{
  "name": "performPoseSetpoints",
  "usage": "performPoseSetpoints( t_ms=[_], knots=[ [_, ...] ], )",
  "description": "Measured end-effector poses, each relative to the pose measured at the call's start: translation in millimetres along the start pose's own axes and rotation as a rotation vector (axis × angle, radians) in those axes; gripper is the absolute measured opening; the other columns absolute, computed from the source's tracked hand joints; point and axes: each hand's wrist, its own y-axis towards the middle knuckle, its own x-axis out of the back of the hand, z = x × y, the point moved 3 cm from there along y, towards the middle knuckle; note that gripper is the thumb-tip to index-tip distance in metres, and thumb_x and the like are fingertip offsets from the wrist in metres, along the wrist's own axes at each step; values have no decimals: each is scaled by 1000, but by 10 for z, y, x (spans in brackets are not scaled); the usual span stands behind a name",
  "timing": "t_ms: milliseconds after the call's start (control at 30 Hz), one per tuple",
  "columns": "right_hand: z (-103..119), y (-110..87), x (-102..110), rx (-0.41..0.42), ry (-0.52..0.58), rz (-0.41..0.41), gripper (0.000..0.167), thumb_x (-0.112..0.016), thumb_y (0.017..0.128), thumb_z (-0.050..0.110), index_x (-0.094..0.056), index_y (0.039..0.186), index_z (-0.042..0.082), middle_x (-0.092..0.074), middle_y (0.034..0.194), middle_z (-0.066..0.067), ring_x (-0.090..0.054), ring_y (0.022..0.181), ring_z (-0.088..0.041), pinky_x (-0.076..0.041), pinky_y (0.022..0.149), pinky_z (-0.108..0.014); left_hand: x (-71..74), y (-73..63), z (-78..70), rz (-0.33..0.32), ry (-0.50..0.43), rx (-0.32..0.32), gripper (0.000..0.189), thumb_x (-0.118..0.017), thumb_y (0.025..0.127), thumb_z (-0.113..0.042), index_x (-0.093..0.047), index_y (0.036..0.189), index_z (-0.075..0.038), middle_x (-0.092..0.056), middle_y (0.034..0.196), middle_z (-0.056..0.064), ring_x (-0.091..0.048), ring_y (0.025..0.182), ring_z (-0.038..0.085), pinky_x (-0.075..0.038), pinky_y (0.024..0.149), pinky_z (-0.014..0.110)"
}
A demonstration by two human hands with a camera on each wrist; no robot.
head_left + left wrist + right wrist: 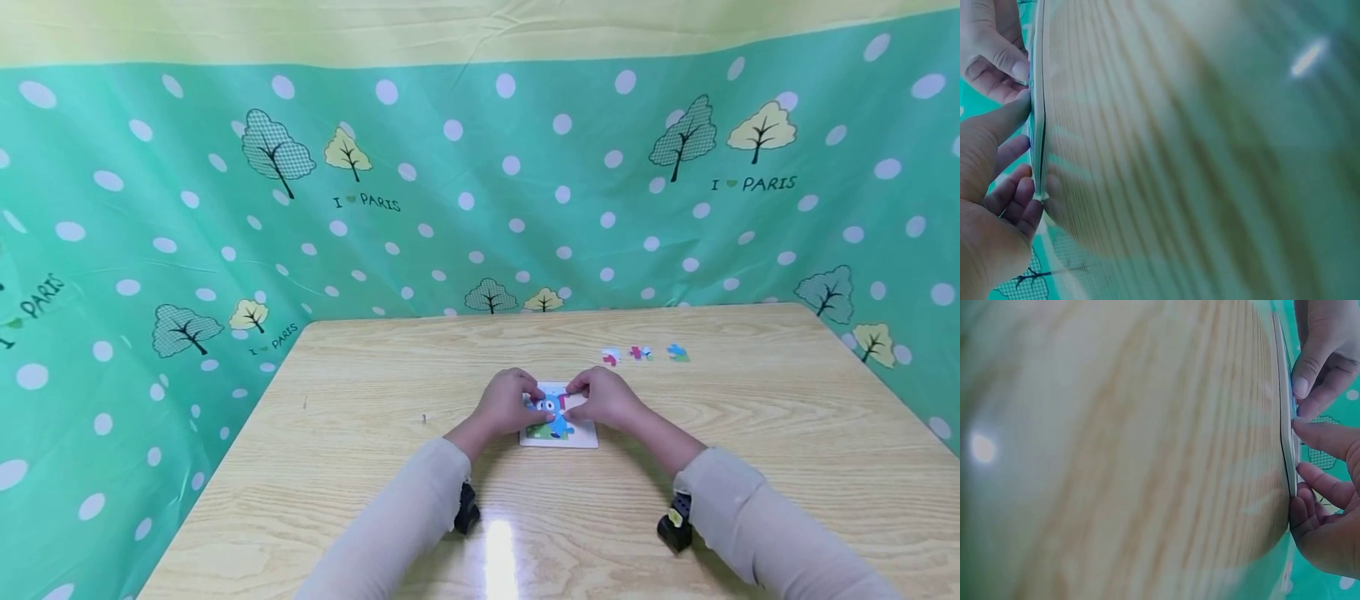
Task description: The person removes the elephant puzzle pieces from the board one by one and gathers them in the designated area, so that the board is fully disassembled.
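The light wood-grained table (pixel 375 371) carries a flat, pale-bordered puzzle board (pixel 586 434), with loose jigsaw pieces (pixel 636 352) in red, white, blue and green lying beyond the board to its right and a tiny dark speck (pixel 423 418) to its left.

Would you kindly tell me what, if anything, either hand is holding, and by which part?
The left hand and right hand touch the face of the puzzle board near its middle; whether either one pinches anything there cannot be told.

Green dotted cloth (pixel 480 179) reads "I PARIS" 4x, w/ prob. a heart (pixel 732 183) mid-txt.
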Motion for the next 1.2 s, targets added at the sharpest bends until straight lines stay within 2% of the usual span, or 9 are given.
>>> performPoseSetpoints(
  t_ms=[467, 667, 867, 1100, 1200],
  knots=[
    [0, 13, 0, -30, 65, 13, 36, -89, 81, 7, -70, 111, -3, -65, 106, -13, -57, 98, -28, -51, 92, -44, 7, 7, 6, -5, -26, 20, 26, -90, 84, -29, -81, 96, -7, -66, 117, 7, -61, 113, 25, -48, 105, 39],
    [2, 7, 9, -33, 89, 16, 38, -88, 81, 7, -68, 111, -3, -63, 106, -13, -57, 98, -28, -51, 92, -43, 1, 22, 3, -2, -38, 51, 27, -90, 83, -29, -82, 95, -6, -67, 116, 6, -62, 111, 24, -49, 104, 38],
    [-16, 20, -4, -32, 113, 17, 36, -88, 80, 4, -67, 108, -2, -64, 103, -11, -58, 97, -26, -51, 92, -42, -9, 28, 8, -24, -19, 58, 28, -91, 82, -32, -74, 80, -10, -72, 111, 6, -64, 109, 23, -51, 101, 37],
    [-43, 48, -11, -22, 171, -15, 16, -72, 93, 2, -68, 108, -3, -65, 97, -10, -61, 91, -23, -53, 85, -36, -12, 29, 9, -27, -30, 64, 29, -92, 81, -31, -71, 77, -11, -71, 111, 6, -65, 108, 23, -52, 100, 36],
    [-54, 59, -8, -33, 195, -35, 13, -68, 95, -2, -69, 108, -3, -65, 96, -10, -61, 91, -22, -53, 84, -34, -8, 28, 7, -26, -38, 72, 29, -92, 81, -31, -71, 77, -11, -71, 111, 6, -65, 108, 24, -52, 100, 37]
  ],
)
